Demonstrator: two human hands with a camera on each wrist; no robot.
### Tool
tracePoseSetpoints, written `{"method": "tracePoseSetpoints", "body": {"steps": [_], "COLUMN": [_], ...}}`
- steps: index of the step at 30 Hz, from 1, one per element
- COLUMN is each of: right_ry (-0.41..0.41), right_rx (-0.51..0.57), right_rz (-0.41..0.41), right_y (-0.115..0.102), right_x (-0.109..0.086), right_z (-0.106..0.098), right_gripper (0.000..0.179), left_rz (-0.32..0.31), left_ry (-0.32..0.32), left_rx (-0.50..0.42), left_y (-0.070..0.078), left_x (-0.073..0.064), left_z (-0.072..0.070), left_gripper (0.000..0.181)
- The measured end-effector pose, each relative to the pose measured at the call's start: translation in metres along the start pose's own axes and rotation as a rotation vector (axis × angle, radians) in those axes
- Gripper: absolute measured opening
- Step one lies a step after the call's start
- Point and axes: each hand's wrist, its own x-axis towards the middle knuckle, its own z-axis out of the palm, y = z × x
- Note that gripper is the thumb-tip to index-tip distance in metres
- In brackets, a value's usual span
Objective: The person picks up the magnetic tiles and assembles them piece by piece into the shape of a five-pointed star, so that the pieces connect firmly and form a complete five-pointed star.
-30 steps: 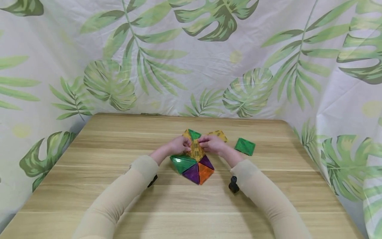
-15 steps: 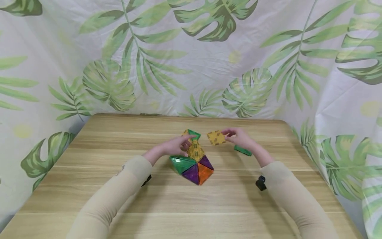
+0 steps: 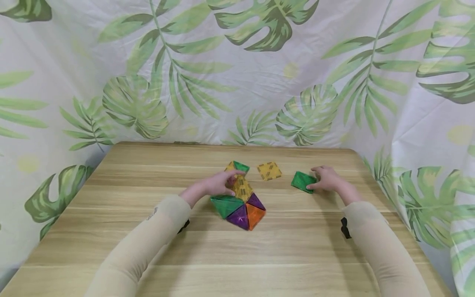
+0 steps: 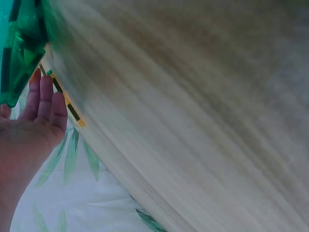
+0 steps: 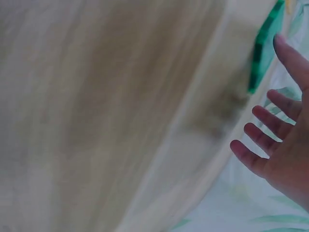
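Translucent magnetic tiles form a joined cluster in the middle of the table, with green (image 3: 225, 205), purple (image 3: 237, 217) and orange (image 3: 255, 216) pieces and a raised yellow tile (image 3: 243, 189). At its left side my left hand (image 3: 219, 183) holds the yellow part, thumb low and fingers over the top. In the left wrist view a green tile (image 4: 21, 53) hides the thumb. My right hand (image 3: 326, 180) is at the right edge of a loose green square tile (image 3: 303, 181), its fingers spread and the thumb at the tile's near corner.
A loose yellow square tile (image 3: 269, 170) lies flat between the cluster and the green square. Behind the cluster are a green triangle (image 3: 241, 167) and another yellow piece. The wooden table (image 3: 237, 264) ends at a leaf-patterned cloth (image 3: 230, 82).
My right hand has left the cluster and moved right, past the yellow square, to the green square. My left hand stays at the cluster, which has shifted very slightly.
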Motion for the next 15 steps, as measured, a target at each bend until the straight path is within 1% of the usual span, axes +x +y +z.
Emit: {"method": "tracePoseSetpoints", "body": {"steps": [3, 6, 10, 13, 15], "right_ry": [-0.012, 0.009, 0.044, 0.048, 0.051], "right_rx": [0.008, 0.014, 0.02, 0.024, 0.052], "right_rz": [0.025, 0.015, -0.016, -0.015, 0.0], "right_y": [0.006, 0.009, 0.009, 0.009, 0.01], "right_x": [-0.001, -0.001, -0.001, -0.001, -0.001], "right_z": [0.003, 0.005, 0.007, 0.009, 0.01], "right_gripper": [0.079, 0.073, 0.065, 0.061, 0.06], "left_rz": [-0.01, -0.027, -0.028, -0.018, -0.019], "left_ry": [0.042, 0.094, 0.153, 0.186, 0.204], "left_rx": [0.03, 0.056, 0.095, 0.107, 0.113], "left_y": [0.001, 0.0, -0.002, -0.003, -0.002], "left_x": [-0.001, -0.003, -0.007, -0.012, -0.016], "left_z": [0.001, 0.004, 0.007, 0.009, 0.009], "left_gripper": [0.073, 0.072, 0.071, 0.064, 0.057]}}
